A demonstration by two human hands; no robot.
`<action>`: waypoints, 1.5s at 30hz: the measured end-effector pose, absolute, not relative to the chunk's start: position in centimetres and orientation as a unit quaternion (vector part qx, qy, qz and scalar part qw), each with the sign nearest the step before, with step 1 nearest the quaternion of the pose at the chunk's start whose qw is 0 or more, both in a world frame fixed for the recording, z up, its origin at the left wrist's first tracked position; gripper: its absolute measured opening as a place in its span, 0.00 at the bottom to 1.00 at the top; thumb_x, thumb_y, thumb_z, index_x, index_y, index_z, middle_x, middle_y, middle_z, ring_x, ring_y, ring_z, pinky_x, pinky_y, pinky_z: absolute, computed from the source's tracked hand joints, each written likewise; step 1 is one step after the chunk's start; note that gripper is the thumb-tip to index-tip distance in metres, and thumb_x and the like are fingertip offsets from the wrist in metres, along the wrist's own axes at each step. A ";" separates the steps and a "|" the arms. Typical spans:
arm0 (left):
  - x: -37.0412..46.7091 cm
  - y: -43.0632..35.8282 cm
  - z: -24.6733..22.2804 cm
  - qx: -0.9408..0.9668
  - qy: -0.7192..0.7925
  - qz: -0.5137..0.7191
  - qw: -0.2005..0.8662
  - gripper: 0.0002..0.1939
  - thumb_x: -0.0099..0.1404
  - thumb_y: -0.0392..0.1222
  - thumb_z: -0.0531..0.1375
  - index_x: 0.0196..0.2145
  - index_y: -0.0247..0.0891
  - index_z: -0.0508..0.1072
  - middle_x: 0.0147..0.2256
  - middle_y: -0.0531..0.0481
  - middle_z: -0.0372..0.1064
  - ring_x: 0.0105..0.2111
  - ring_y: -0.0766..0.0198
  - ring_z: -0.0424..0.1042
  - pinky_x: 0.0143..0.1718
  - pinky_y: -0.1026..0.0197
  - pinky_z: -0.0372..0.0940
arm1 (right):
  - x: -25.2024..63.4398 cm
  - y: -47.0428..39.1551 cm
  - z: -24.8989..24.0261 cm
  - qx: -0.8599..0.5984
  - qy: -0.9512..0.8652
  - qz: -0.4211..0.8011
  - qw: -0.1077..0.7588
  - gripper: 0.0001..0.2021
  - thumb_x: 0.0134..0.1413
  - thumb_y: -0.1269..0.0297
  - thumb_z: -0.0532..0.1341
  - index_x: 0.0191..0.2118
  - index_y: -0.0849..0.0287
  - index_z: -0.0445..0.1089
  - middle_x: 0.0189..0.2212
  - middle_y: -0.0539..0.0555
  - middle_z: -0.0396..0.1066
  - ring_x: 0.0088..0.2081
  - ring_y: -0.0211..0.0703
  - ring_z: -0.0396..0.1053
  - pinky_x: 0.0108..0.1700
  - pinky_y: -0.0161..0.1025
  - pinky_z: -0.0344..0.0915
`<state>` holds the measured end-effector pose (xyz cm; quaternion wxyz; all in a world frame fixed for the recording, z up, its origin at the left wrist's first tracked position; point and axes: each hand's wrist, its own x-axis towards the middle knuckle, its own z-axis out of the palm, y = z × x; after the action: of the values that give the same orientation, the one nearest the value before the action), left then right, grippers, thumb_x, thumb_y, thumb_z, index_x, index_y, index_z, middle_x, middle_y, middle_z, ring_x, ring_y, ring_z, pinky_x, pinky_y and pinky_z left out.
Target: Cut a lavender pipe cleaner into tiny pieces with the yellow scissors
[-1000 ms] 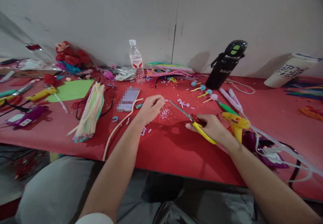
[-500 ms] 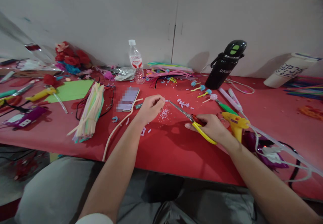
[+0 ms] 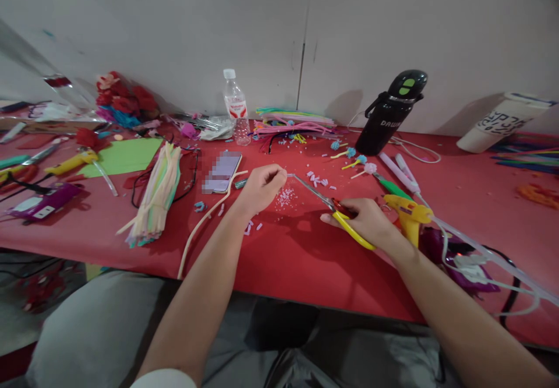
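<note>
Barely shifted, left hand (image 3: 264, 186) pinches a lilac strip (image 3: 290, 175), right hand (image 3: 369, 219) clasps scissors (image 3: 323, 197) (red tabletop (image 3: 297, 254) stretches to its near edge).

Pale grey wall (image 3: 196, 21) behind a red-topped table (image 3: 279, 265).

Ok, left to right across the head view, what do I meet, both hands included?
Yellow glue gun, pastel bundle, phone, left hand, right hand, another yellow glue gun, white tumbler.
</note>
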<state>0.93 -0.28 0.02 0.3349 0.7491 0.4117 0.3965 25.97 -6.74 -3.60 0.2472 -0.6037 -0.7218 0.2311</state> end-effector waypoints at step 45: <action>-2.4 1.4 -0.4 0.808 0.477 0.267 0.219 0.15 0.63 0.49 0.54 0.24 0.37 0.68 0.23 0.53 0.64 0.24 0.67 0.62 0.27 0.65 0.54 | 26.0 -6.2 -3.1 -0.663 -0.672 0.124 0.306 0.26 0.44 0.42 0.62 0.20 0.57 0.50 0.17 0.45 0.46 0.22 0.32 0.44 0.22 0.34 0.43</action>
<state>-2.42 1.36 -0.36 0.2194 0.8081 0.4771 0.2670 26.05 -6.18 -3.14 0.3056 -0.6626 -0.6724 0.1243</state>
